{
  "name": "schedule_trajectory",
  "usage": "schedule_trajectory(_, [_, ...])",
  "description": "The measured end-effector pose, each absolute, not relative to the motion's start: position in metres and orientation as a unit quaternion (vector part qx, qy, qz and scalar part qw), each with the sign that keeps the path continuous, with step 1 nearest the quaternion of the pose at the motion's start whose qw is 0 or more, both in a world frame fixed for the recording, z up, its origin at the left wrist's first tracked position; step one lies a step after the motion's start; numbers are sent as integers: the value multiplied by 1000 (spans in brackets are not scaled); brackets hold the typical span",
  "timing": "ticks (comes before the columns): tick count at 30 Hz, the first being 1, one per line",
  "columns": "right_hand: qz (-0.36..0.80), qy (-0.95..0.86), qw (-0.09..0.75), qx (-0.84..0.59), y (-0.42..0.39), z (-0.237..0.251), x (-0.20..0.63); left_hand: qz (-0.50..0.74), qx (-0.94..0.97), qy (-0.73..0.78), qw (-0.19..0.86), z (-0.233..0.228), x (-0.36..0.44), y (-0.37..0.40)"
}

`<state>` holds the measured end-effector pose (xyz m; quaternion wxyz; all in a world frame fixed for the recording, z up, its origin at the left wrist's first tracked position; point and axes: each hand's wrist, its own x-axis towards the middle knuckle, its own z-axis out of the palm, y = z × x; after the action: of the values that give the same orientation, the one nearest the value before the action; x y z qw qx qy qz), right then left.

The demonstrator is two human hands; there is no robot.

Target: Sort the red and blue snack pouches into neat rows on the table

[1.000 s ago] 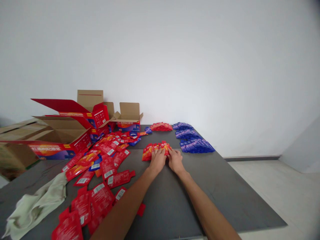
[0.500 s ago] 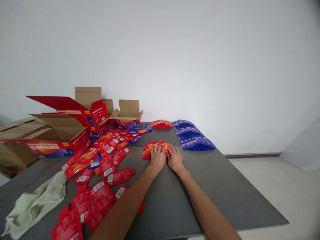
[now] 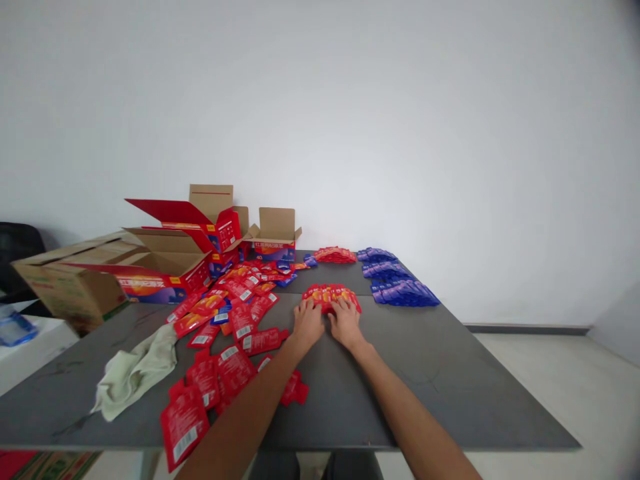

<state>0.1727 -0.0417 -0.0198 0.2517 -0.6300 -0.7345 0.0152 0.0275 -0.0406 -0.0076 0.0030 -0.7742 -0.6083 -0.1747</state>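
Note:
A fanned row of overlapping red pouches (image 3: 327,292) lies flat near the middle of the table. At its near left corner, my left hand (image 3: 309,323) touches the pouches with bent fingers apart. My right hand (image 3: 345,321) rests its spread fingers on the near edge, right of centre. Neither hand lifts a pouch; some fingertips are hard to make out against the red. Another fanned red stack (image 3: 335,255) lies farther back. To the right are three fanned stacks of blue-purple pouches, the closest (image 3: 404,293) being the largest.
Loose red pouches (image 3: 240,367) and a few blue ones spread along the left side. A pale cloth (image 3: 137,373) lies beside them. Open red cartons (image 3: 160,287) and a smaller open box (image 3: 275,250) stand behind. The grey table (image 3: 450,393) meets a white wall at the back.
My left hand has slid from the top middle of the red row to its near left corner. My right hand has shifted left from the right end to the near edge. The view has tilted and widened.

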Motion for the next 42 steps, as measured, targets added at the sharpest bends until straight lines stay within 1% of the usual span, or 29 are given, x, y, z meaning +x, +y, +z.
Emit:
schedule_trajectory(6, [25, -761, 251, -598, -60, -15, 139, -124, -739, -662, 5, -5, -11, -61])
schedule_trajectory(12, [45, -778, 243, -578, -75, -16, 119, -97, -712, -696, 3, -12, -31, -70])
schedule_trajectory(16, [49, -782, 239, -574, -76, -18, 116, -101, -713, -693, -34, -9, -34, -66])
schedule_trajectory(21, [63, -779, 251, -571, -73, -15, 120, -134, -732, -661, -97, -6, -25, -57])
schedule_trajectory(25, [82, -772, 279, -565, -68, -14, 127, -175, -757, -617, -127, -10, -8, -50])
schedule_trajectory(30, [110, -752, 338, -555, -57, -23, 138, -285, -757, -564, -164, -19, 11, -38])
schedule_trajectory(35, [174, -721, 395, -542, -46, -29, 145, -362, -758, -508, -192, -24, 16, -29])
schedule_trajectory(39, [236, -689, 457, -510, -42, -31, 147, -392, -759, -484, -190, -20, 18, -31])
schedule_trajectory(42, [261, -667, 486, -501, -38, -33, 148, -389, -768, -476, -178, -16, 19, -35])
